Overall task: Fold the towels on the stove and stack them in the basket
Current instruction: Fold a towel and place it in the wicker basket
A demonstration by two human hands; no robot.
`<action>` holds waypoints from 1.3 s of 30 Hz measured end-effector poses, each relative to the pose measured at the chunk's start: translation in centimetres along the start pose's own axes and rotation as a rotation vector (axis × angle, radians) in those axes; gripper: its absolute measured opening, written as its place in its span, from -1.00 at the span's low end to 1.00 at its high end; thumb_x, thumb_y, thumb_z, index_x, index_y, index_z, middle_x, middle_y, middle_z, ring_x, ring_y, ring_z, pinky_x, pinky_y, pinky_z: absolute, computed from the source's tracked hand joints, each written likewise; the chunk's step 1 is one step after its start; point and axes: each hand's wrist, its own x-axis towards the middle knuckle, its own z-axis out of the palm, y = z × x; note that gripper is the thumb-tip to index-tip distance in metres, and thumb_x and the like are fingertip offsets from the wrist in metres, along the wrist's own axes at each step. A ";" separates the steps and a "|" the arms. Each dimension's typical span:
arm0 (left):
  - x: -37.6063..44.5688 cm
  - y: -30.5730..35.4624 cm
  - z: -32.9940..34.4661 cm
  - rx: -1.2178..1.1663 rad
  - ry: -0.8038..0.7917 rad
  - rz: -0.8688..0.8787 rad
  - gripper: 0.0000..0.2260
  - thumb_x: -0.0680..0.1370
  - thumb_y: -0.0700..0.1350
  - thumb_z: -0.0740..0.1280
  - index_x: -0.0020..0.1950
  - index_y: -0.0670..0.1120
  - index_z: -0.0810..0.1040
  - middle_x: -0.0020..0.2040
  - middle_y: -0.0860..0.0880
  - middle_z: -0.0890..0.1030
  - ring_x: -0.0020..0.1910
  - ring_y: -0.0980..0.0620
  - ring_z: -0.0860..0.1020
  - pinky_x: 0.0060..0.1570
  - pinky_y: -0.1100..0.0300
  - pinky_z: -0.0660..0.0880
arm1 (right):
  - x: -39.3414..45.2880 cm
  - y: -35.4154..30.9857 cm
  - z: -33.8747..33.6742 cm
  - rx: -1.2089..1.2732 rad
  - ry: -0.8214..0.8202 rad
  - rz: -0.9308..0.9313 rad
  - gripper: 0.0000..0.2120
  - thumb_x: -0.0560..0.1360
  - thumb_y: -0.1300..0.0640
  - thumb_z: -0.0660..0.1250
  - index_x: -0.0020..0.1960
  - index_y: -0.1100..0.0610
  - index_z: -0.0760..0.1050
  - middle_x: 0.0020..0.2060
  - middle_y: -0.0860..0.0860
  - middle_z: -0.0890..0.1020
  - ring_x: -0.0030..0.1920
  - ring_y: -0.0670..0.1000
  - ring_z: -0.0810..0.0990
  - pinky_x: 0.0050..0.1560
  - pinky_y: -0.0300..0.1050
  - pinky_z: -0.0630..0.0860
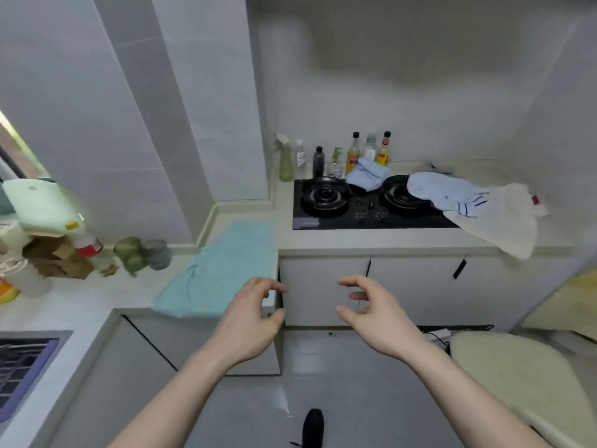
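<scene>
two empty hands, towels waiting on the stove

two bare hands are hanging in mid-air in front of the cabinets: the left hand (pixel 250 313) and the right hand (pixel 371 310) are both loosely curled, fingers relaxed and apart, holding nothing and touching nothing.

the black stove (pixel 361 205) is sitting in a pale countertop (pixel 387 239) that is running along the back wall of a small grey-tiled kitchen. a crumpled light blue towel (pixel 366 176) is lying at the back of the stove between the two burners. a second pale blue towel (pixel 442 190) with dark stripes is sprawling over the right burner, and a cream towel (pixel 497 218) is lying just beside it, overlapping the stove's right edge and drooping over the counter's front. a row of bottles (pixel 353 153) is standing behind the stove against the wall.

on the lower counter to the left, a teal towel (pixel 223 270) is lying spread flat, its near end reaching the edge beside the left hand. further left, green fruit (pixel 129 253) and a brown paper bag (pixel 51 257) are crowding the corner, and a sink (pixel 22 363) is showing at the bottom left. a cream cushioned seat (pixel 517 379) is standing at the right on the grey floor. i cannot tell where the basket is.
</scene>
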 end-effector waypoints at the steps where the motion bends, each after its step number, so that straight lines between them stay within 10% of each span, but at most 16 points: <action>1: 1.5 0.5 0.7 -0.002 -0.022 0.015 -0.72 0.51 -0.07 0.39 0.18 0.20 0.51 0.18 0.24 0.45 0.18 0.21 0.46 0.20 0.21 0.42 | 0.6 0.6 -1.0 -0.001 0.022 0.019 -0.66 0.53 -0.01 0.41 0.26 -0.26 0.44 0.21 -0.31 0.48 0.21 -0.31 0.46 0.12 -0.26 0.48; 25: 33.9 9.1 11.6 -0.087 -0.267 0.254 -0.73 0.53 -0.03 0.37 0.19 0.23 0.48 0.20 0.33 0.43 0.21 0.25 0.46 0.19 0.25 0.44 | 20.6 11.1 -18.1 -0.005 0.297 0.192 -0.64 0.52 0.01 0.42 0.24 -0.29 0.44 0.24 -0.34 0.45 0.22 -0.33 0.46 0.06 -0.36 0.47; 39: 45.2 14.2 18.3 -0.058 -0.222 0.188 -0.73 0.55 -0.03 0.42 0.19 0.22 0.51 0.20 0.33 0.44 0.18 0.32 0.46 0.18 0.29 0.43 | 33.3 21.5 -26.8 -0.020 0.130 0.176 -0.66 0.53 -0.05 0.38 0.23 -0.33 0.41 0.24 -0.38 0.39 0.26 -0.29 0.44 0.07 -0.25 0.55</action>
